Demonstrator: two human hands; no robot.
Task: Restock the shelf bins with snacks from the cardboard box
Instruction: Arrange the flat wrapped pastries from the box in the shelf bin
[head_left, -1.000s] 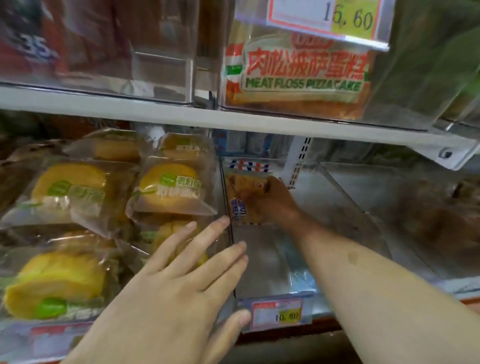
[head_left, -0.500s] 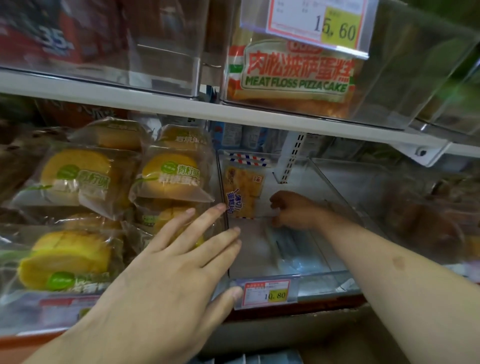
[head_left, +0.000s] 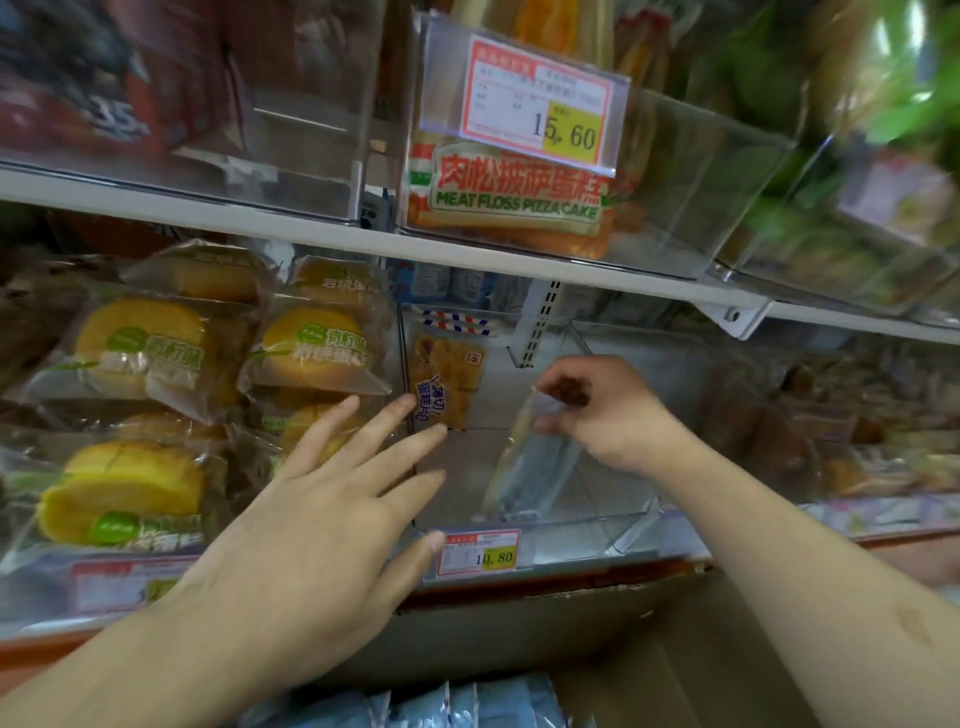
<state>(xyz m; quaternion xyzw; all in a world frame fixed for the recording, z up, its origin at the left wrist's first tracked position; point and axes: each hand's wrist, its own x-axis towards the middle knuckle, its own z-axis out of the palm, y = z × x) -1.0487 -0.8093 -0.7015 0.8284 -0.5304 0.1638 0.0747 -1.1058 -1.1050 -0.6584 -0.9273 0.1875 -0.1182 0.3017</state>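
A clear plastic shelf bin (head_left: 631, 514) sits on the middle shelf with a 10.80 price tag (head_left: 479, 552) on its front. One cake-slice pack (head_left: 448, 384) stands upright at the bin's back left. My right hand (head_left: 597, 410) is inside the bin and pinches the top edge of a second, bluish see-through pack (head_left: 530, 462) that stands on edge, tilted. My left hand (head_left: 322, 499) rests flat with spread fingers against the bin's left wall and the yellow cakes beside it. The cardboard box (head_left: 649, 660) lies below the shelf, with blue packs (head_left: 467, 701) inside.
Yellow roll-cake packs (head_left: 311, 348) fill the bin to the left. The upper shelf (head_left: 311, 244) holds clear bins, one with a meat floss pizza cake pack (head_left: 511, 192) and a 15.60 tag. More wrapped snacks (head_left: 857, 431) lie to the right, blurred.
My right hand let go of the pack at the bin's back, drew toward the front and lifted a second pack from the bin floor onto its edge. My left hand stayed in place.
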